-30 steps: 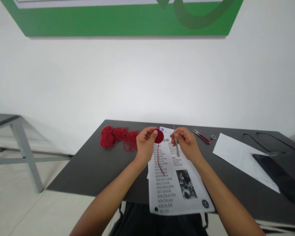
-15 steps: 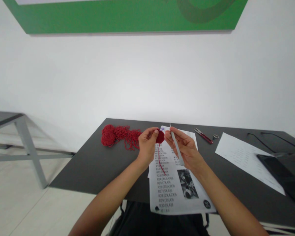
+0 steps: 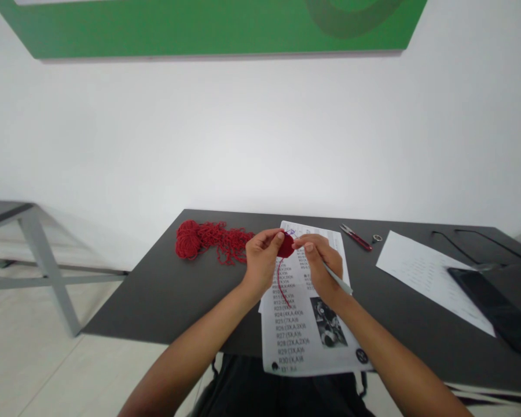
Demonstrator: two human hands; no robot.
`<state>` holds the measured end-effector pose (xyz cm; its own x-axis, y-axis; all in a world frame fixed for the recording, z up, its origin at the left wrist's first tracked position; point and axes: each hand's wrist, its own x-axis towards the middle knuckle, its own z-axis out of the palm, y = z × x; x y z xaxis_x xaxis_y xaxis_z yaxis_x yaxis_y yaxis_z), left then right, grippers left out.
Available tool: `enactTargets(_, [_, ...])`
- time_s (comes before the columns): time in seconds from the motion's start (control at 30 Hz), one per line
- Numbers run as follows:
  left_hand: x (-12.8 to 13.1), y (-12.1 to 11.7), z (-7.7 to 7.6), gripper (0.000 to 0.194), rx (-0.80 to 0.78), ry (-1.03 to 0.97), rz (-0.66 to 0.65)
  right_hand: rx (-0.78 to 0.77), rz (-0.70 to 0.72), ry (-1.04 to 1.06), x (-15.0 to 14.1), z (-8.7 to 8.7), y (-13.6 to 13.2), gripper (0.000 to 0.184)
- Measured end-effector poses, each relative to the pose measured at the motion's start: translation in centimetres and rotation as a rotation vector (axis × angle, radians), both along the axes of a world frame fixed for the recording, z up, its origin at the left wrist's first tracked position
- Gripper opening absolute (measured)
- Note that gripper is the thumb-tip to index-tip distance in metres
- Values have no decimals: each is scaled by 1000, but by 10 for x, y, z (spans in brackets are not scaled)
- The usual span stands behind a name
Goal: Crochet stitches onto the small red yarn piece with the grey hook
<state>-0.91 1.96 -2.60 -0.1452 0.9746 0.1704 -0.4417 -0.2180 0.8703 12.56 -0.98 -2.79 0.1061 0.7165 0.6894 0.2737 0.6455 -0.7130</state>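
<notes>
My left hand [image 3: 260, 260] pinches a small round red crochet piece [image 3: 285, 247] above a printed pattern sheet [image 3: 308, 313]. A red yarn tail [image 3: 281, 284] hangs down from the piece. My right hand [image 3: 321, 263] is closed around a grey crochet hook [image 3: 339, 281], with its fingertips right against the red piece. The hook's handle sticks out to the right behind the hand; its tip is hidden by my fingers. A heap of loose red yarn [image 3: 208, 240] lies on the dark table [image 3: 165, 295] to the left of my hands.
Red-handled snips [image 3: 356, 237] and a small ring [image 3: 376, 237] lie behind the sheet. Further right are a white paper [image 3: 429, 278], a black phone [image 3: 490, 310] and a thin black cable [image 3: 473, 240]. Another table [image 3: 30, 231] stands at the far left.
My right hand turned the hook from pointing upward to lying back to the right, and moved left until it met the red piece. My left hand kept its pinch.
</notes>
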Motion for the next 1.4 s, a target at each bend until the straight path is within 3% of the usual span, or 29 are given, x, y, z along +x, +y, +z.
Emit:
enactTargets(0.8, [1,-7,6,22,36,-1,2,26,-51,-95,-1,0,0,33])
enactTargets(1.4, [2,-11,10,29,15,35,-19,-43,-57,-109,0,0,2,33])
